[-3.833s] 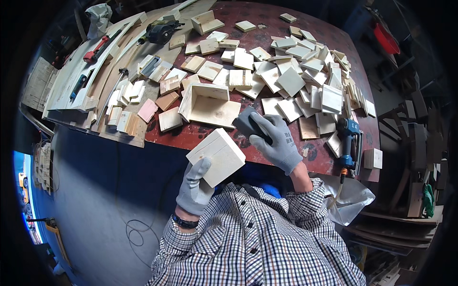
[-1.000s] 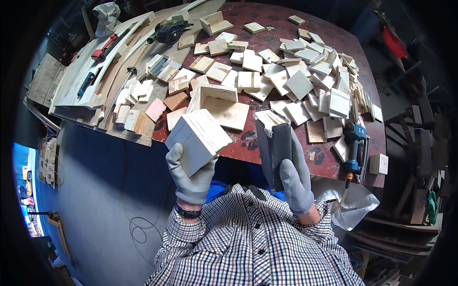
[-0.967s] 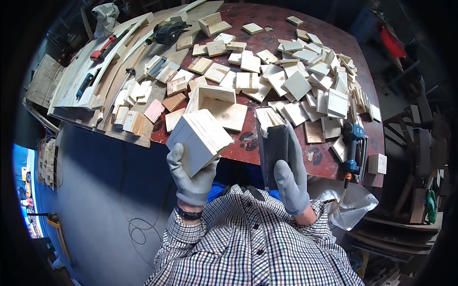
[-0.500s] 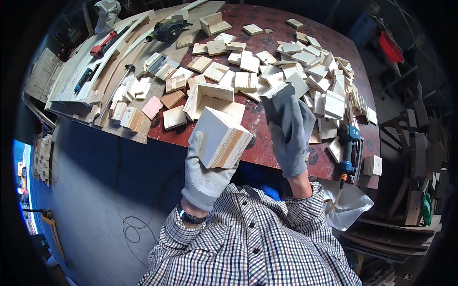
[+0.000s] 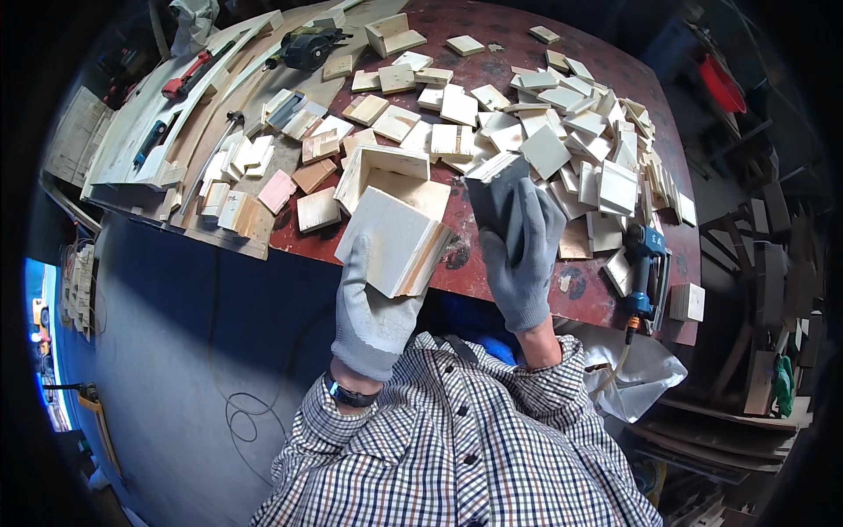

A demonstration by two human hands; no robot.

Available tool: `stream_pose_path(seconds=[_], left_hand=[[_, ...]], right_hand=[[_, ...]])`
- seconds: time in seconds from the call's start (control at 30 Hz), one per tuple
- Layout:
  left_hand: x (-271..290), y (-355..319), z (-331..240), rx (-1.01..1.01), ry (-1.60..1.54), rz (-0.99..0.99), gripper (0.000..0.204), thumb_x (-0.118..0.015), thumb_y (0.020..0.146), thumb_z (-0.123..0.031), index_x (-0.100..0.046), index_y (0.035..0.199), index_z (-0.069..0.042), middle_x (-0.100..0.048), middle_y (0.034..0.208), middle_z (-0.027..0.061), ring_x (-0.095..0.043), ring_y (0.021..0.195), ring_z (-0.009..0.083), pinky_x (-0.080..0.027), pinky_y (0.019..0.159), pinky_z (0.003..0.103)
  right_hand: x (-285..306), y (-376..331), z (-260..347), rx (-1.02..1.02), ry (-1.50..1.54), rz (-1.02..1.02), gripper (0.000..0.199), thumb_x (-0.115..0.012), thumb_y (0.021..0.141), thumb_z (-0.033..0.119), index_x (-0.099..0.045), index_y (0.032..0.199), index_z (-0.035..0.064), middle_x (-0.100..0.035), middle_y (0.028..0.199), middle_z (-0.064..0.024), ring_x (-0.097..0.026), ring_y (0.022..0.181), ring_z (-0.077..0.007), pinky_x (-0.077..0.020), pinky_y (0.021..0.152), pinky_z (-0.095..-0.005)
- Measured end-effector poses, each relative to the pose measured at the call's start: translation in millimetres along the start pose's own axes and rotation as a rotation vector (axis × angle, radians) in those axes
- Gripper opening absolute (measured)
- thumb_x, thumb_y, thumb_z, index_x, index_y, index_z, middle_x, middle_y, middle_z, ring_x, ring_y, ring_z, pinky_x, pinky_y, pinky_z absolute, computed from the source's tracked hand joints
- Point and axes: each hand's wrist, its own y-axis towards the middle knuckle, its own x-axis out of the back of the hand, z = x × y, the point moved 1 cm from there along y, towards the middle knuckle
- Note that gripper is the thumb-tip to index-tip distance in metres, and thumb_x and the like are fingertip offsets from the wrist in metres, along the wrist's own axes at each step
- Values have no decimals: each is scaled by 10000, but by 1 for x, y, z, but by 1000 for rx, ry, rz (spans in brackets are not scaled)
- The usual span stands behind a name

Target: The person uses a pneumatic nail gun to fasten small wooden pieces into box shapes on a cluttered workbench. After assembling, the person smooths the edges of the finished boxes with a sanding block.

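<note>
A person's left hand (image 5: 372, 314) grips a wooden block (image 5: 392, 235), probably light and stiff, best held by its edges; the right hand (image 5: 525, 272) clasps a dark-wrapped block (image 5: 492, 195).

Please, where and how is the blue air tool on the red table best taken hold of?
Probably by its narrow blue handle, from above: the handle lies between the thicker head and the orange hose fitting, while a wood piece crowds its left side.

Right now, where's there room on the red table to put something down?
The red table shows bare at the far end, around the lone block beyond the pile, and in a small front patch between the right hand and blue tool. The middle is crowded by the pile.
</note>
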Motion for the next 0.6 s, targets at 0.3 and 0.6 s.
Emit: stream_pose_path(seconds=[0.3,0.6], left_hand=[[28,1,6,-362,1067,205,539,-639,1030,-246,-468,1511,-73,-607,1440,128,-599,1332,262,-510,1106,398],[14,3,-18,-69,-49,124,584,-630,1023,-489,-499,1489,-161,-584,1436,102,-587,1309,284,-521,1005,446]], right_hand=[[-8,-17,55,332,50,113,670,-893,702,266,-698,1343,259,-491,1456,-211,-524,1297,-388,-460,1043,-485],[-5,-43,-30,-447,252,87,679,-642,1008,208,-367,1591,-3,-510,1351,-205,-547,1183,-296,-472,1023,-408]])
